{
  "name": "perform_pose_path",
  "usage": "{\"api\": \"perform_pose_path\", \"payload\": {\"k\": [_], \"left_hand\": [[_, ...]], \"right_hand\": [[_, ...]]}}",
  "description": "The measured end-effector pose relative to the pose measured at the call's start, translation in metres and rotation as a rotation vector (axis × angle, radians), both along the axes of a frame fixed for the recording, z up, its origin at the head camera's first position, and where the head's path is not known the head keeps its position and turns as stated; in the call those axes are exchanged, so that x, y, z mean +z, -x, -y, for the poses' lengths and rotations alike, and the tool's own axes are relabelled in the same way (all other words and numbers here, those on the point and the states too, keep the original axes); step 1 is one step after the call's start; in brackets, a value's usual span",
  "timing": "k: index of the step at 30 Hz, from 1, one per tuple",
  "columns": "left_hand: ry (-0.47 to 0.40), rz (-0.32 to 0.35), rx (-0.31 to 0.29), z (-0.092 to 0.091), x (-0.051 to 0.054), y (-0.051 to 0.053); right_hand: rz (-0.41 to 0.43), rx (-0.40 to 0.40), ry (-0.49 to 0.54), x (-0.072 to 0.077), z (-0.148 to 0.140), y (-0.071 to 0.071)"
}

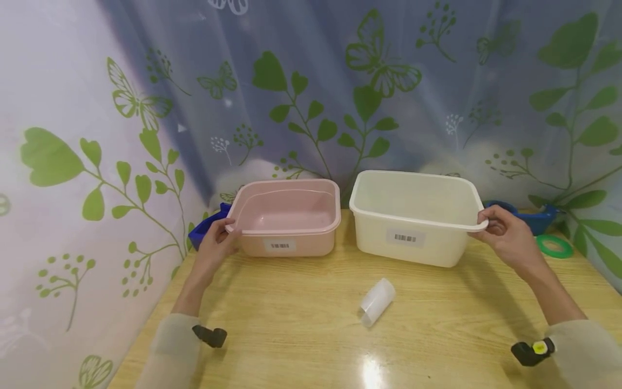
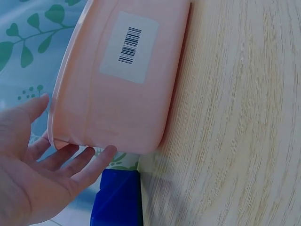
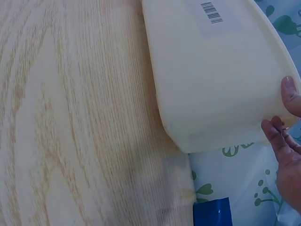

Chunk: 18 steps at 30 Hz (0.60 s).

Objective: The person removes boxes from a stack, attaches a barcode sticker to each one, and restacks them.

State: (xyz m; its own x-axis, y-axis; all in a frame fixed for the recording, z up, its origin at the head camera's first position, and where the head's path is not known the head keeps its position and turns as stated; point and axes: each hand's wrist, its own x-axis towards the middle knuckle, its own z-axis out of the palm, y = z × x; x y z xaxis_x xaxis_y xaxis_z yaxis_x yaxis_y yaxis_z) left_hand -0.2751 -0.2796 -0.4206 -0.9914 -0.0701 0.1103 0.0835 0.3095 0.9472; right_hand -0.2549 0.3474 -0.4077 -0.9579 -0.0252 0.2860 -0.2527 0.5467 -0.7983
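Note:
A pink plastic basin (image 1: 286, 244) with a barcode label stands on the table at centre left. My left hand (image 1: 217, 243) holds its left front corner at the rim; in the left wrist view the fingers (image 2: 89, 165) lie along the end wall, with the thumb up beside the rim. To the right is a cream-white plastic basin (image 1: 410, 246), also labelled. My right hand (image 1: 510, 232) grips its right rim; the right wrist view shows the thumb (image 3: 291, 96) against the rim and fingers below. A clear plastic cylinder (image 1: 377, 301) lies on its side in front of the basins.
Partly behind the pink basin is a blue object (image 1: 206, 227). Another blue item, perhaps a tape dispenser (image 1: 536, 219), sits behind my right hand, beside a green ring (image 1: 555, 246). A patterned curtain (image 1: 311, 81) hangs behind the wooden table (image 1: 301, 324).

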Motion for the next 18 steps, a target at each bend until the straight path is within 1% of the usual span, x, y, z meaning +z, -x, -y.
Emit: {"api": "perform_pose_path", "payload": {"k": [2,6,10,12,18], "left_hand": [[0.004,-0.006,0.003,0.000,0.000,-0.001],[0.000,-0.016,0.010,0.001,-0.001,0.000],[-0.008,-0.022,0.017,0.000,-0.002,0.000],[-0.017,-0.017,0.023,-0.001,-0.001,0.000],[-0.032,0.006,0.029,-0.003,0.002,0.002]], "right_hand": [[0.001,-0.021,-0.008,0.002,0.002,0.000],[-0.026,-0.026,0.002,0.005,0.004,-0.001],[-0.060,-0.003,0.050,0.009,0.006,-0.003],[-0.073,-0.005,0.079,0.012,0.008,-0.003],[-0.120,-0.048,0.163,0.024,0.013,-0.003]]}}
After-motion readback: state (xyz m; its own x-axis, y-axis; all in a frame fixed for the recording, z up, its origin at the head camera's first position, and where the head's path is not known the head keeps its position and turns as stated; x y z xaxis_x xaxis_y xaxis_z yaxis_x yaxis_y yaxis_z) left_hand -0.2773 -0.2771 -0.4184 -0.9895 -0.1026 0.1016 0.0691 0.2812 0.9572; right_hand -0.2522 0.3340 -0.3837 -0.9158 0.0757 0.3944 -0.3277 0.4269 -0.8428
